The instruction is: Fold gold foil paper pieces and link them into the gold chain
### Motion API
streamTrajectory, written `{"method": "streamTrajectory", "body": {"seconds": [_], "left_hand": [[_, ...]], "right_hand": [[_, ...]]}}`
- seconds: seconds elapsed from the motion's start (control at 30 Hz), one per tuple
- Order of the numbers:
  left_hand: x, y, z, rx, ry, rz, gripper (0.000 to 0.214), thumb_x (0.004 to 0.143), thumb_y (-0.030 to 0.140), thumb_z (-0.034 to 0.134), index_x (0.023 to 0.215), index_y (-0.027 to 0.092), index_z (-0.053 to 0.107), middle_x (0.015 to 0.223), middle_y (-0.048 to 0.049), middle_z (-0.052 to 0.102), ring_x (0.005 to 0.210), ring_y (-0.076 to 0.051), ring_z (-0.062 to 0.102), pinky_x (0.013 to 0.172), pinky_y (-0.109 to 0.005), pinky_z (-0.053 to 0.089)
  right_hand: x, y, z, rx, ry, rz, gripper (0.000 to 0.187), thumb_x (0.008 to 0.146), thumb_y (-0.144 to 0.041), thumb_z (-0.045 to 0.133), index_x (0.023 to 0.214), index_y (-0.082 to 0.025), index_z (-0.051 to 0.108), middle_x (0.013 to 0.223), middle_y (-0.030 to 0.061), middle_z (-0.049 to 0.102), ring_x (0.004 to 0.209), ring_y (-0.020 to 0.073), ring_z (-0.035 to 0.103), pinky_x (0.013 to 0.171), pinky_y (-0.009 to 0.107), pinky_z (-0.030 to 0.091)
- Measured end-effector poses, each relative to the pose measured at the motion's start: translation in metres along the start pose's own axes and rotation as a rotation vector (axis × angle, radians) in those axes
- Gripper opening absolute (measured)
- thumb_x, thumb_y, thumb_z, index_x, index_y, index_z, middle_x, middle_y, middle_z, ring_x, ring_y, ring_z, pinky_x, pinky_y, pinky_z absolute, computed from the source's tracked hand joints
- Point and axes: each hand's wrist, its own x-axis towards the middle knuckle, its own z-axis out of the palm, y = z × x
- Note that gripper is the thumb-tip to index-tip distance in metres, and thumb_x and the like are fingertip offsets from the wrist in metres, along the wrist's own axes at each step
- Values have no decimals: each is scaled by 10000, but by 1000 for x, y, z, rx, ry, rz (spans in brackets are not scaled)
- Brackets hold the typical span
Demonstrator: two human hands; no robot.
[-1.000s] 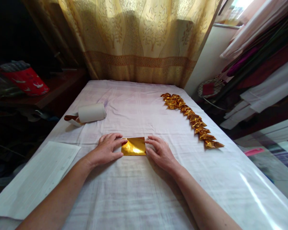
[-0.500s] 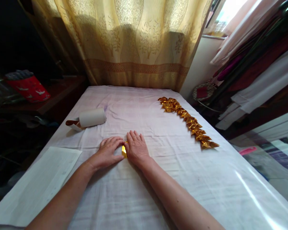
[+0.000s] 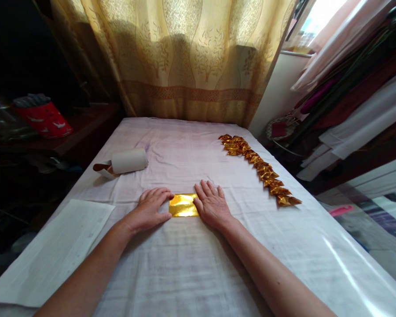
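Note:
A shiny gold foil paper (image 3: 184,205) lies flat as a small rectangle on the white-covered surface. At its left end is my left hand (image 3: 152,206), with the thumb and fingertips spread apart and touching the two left corners. My right hand (image 3: 214,206) lies palm down with fingers stretched, its thumb side over the paper's right end. The paper's right edge is partly hidden under that hand. Off to the right, a row of folded gold foil pieces (image 3: 264,169) runs along the surface.
A paper roll (image 3: 129,160) lies on its side at the left, its loose end curling. Nearer me on the left is a flat white sheet (image 3: 57,251). A red container (image 3: 48,119) stands beyond the left edge. A patterned curtain (image 3: 185,66) hangs behind the far edge.
My right hand has slid right along the gold foil paper, uncovering its middle. My left hand stays at the left end.

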Motion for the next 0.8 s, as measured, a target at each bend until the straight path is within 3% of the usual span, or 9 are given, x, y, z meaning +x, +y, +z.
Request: {"method": "streamTrajectory", "body": {"seconds": [0.17,0.23,0.3,0.37,0.47,0.57,0.8], "left_hand": [[-6,12,-1,80,-7,-29,498,802,294,579,1299,262,583,1456,-96,526,1377,-282,428,1155,-534,277],[-11,28,3,141,43,-29,529,823,206,531,1350,241,554,1537,-112,441,1441,-296,348,1179,-575,214],[-17,48,12,169,58,71,547,871,188,494,1416,244,499,1583,-95,378,1488,-281,268,1209,-569,143],[-22,67,24,156,-9,183,549,933,347,496,1470,250,436,1572,-87,399,1496,-271,258,1223,-550,114],[-25,81,39,149,-110,200,735,930,617,444,1533,210,335,1588,-129,351,1489,-289,276,1221,-547,100],[-28,78,42,165,-140,209,792,925,685,393,1554,215,286,1603,-135,304,1494,-290,265,1221,-533,91],[-47,56,18,173,-221,168,794,934,702,339,1561,222,260,1605,-105,284,1495,-282,265,1220,-510,68]], "right_hand": [[-3,5,1,-14,10,8,552,1025,-444,353,1535,-233,354,1626,106,245,1504,309,205,1188,582,141],[-3,4,2,-19,29,6,552,1024,-446,355,1533,-232,358,1624,106,252,1502,311,213,1186,585,144],[-3,4,2,-20,45,3,551,1023,-446,358,1530,-232,364,1621,107,262,1499,311,219,1185,586,145],[-3,5,3,-16,49,1,548,1022,-443,359,1528,-232,369,1618,109,272,1499,308,220,1184,584,148],[-3,6,3,-5,46,3,540,1021,-439,357,1524,-241,376,1617,104,276,1500,300,220,1184,582,151],[-3,6,3,0,54,4,536,1021,-441,356,1522,-253,380,1617,98,279,1500,294,223,1186,578,152],[-4,4,0,16,55,3,541,1020,-449,352,1520,-245,386,1617,98,278,1498,303,228,1186,584,157]]}}
